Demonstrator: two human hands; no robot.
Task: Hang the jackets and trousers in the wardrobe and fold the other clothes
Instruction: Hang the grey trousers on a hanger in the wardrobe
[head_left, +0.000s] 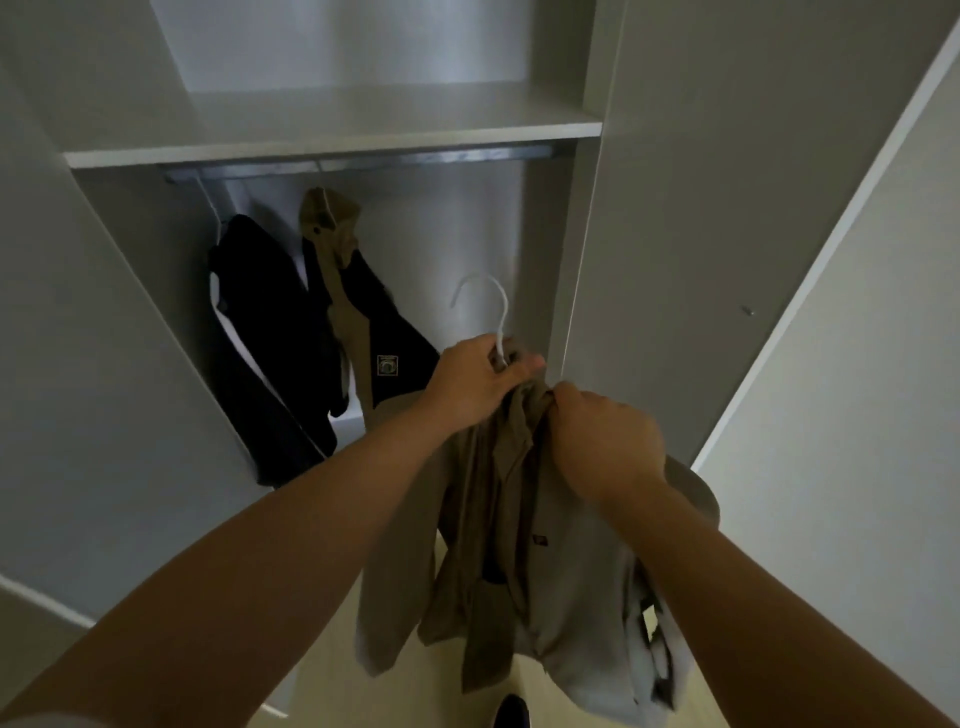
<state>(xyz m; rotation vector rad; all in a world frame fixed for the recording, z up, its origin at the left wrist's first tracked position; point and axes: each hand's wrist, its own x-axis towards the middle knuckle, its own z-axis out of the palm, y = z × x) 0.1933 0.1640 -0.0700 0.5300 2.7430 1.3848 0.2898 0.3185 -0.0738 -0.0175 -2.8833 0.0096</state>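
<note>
Hands up: left hand (470, 382) grips the white hanger (488, 312), right hand (605, 441) clutches the beige jacket (498, 545) at the wardrobe (332, 145).

Smooth, matt board is seen in the wardrobe shelf (332, 140) at 12 o'clock; dull brushed metal in the rail (363, 158) beneath it. The white hanger (485, 299) is finished smooth, seemingly plastic. Matt woven cloth is shown in the beige jacket (561, 597) at 5 o'clock and the dark jacket (260, 322) at 10 o'clock.
</note>
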